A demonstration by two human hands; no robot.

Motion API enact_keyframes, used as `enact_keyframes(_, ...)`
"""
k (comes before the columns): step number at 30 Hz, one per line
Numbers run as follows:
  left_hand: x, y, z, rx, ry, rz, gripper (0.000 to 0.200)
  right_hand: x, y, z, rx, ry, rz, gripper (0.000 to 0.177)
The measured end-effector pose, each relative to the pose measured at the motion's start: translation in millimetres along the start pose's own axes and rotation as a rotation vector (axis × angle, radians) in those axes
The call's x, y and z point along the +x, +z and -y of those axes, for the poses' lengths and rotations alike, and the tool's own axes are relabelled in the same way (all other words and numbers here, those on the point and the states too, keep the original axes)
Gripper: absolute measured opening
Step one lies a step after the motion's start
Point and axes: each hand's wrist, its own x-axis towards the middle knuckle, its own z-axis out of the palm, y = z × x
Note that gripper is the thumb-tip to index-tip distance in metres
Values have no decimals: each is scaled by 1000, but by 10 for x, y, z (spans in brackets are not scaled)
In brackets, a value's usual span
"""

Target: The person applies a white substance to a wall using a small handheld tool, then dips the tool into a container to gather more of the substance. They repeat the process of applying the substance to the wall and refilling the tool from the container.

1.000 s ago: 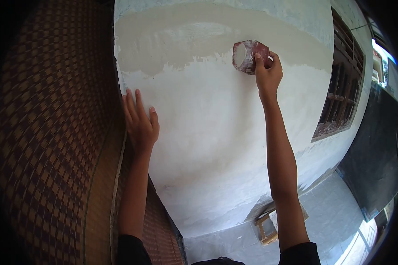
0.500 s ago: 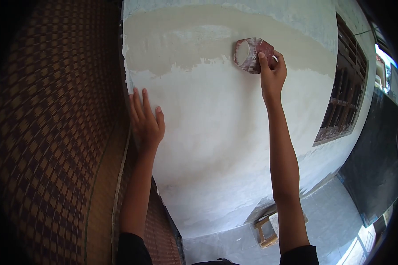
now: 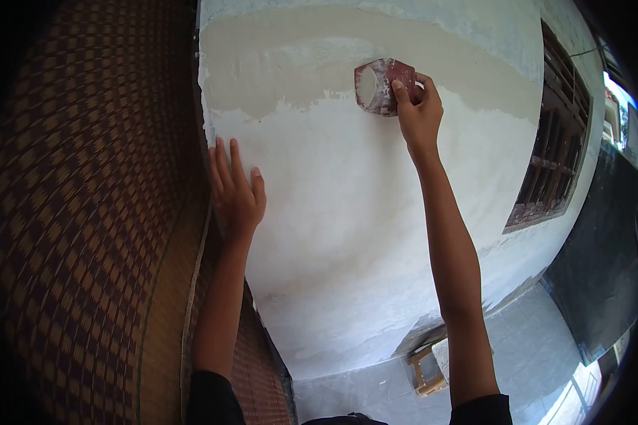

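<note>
My right hand (image 3: pixel 420 106) grips a reddish-brown putty scraper (image 3: pixel 384 86) by its right side, thumb on the near face. Pale filler is smeared over the scraper, which lies against the white wall (image 3: pixel 319 205) along the lower part of a greyish, damp-looking band of putty (image 3: pixel 290 64). The band's lower border is ragged. Lower down on the left, my left hand (image 3: pixel 237 188) rests flat on the wall near its left edge, fingers stretched upward and holding nothing.
A woven brown mat panel (image 3: pixel 85 212) stands close along the left. On the right is a barred wooden window (image 3: pixel 551 138). Below, a small wooden stool (image 3: pixel 427 368) stands on the grey floor (image 3: pixel 354 389), partly behind my right forearm. A dark panel (image 3: pixel 599 255) leans at far right.
My right hand has moved left along the wall with the scraper, staying at nearly the same height. My left hand has hardly moved.
</note>
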Motion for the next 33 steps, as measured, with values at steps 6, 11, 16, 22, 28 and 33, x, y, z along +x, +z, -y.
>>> enact_keyframes(6, 1, 35, 18, -5, 1, -16, 60, 92, -248, -142, 86, 33, -164, 30)
enact_keyframes(11, 0, 20, 14, -12, 8, -16, 60, 12, 6, 58, 98, -27, -8, 31)
enact_keyframes(16, 9, 22, 16, -14, 10, -14, 60, 217, -207, -183, -42, 22, -133, 29)
enact_keyframes(22, -7, 24, 5, 18, 9, -18, 60, 130, -98, 71, 152, -42, -57, 30)
enact_keyframes(28, -2, 11, 10, -6, 14, -14, 60, 195, -133, -53, -102, 10, -145, 30)
enact_keyframes(33, -5, 27, -6, 21, -2, -7, 60, 154, -116, 68, 120, -15, -135, 32)
